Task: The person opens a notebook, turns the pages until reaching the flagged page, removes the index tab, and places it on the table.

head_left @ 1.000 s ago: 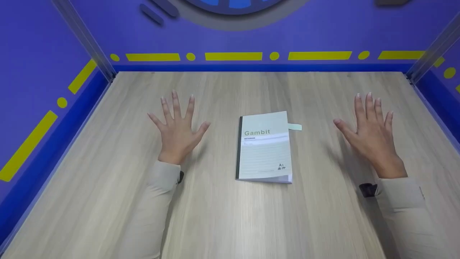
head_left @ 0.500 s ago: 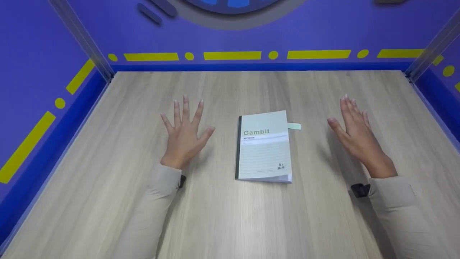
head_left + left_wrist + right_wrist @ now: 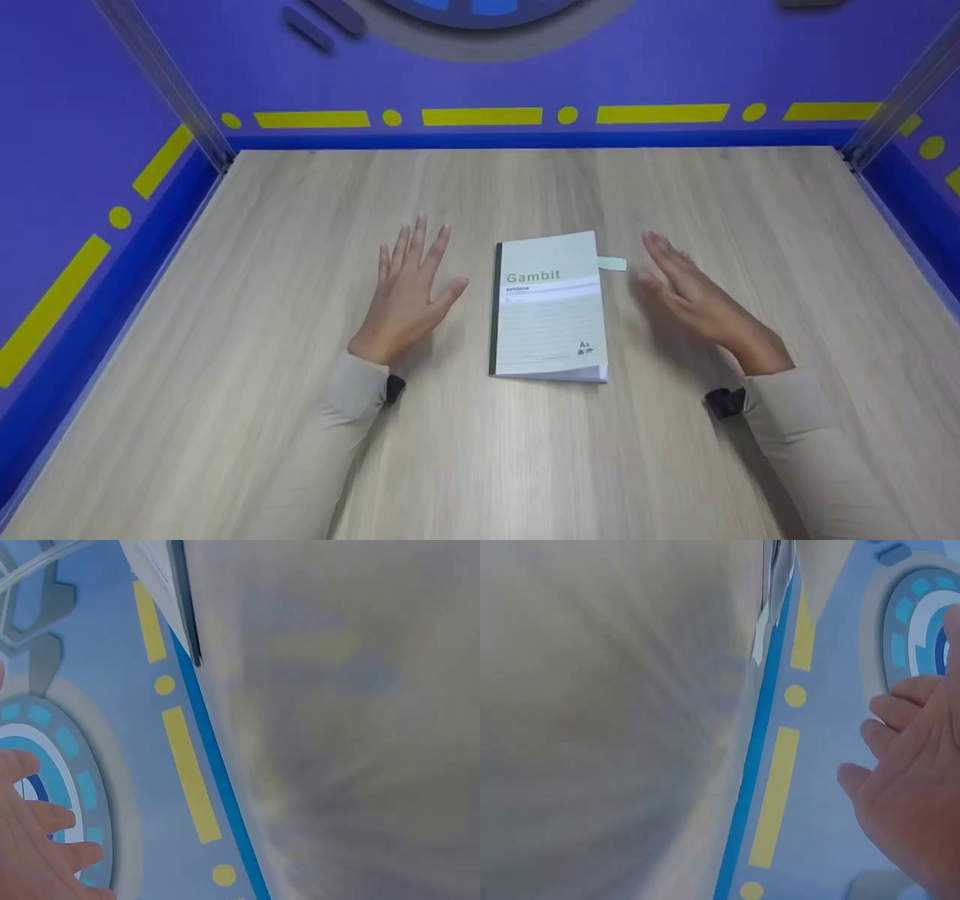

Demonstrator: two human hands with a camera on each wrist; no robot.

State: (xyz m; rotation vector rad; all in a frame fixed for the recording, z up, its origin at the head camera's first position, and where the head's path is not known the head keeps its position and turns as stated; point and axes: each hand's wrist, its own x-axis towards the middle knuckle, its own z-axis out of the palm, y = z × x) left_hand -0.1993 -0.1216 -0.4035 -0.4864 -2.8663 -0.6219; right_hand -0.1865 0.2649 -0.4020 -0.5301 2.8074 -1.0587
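Note:
A closed notebook (image 3: 551,322) marked "Gambit" lies on the wooden table, its dark spine to the left and its front cover lifted slightly at the lower right corner. From its right edge a pale green tab (image 3: 613,264) sticks out. My left hand (image 3: 405,300) is held left of the spine, fingers extended and nothing in it. On the other side my right hand (image 3: 701,300) points its straight fingers toward the tab, apart from it and holding nothing. The left wrist view catches the notebook's spine (image 3: 184,600) at the top; the right wrist view shows the tab (image 3: 760,637).
The table (image 3: 300,210) ends at a purple back wall (image 3: 675,60) with yellow dashes and dots. Side panels stand at left and right, joined by metal corner posts (image 3: 161,82). A black strap (image 3: 725,403) shows at the right cuff.
Both hands have come inward toward the notebook, the right one farther, turning its fingers leftward. The spread fingers have drawn closer together. The notebook stays in place.

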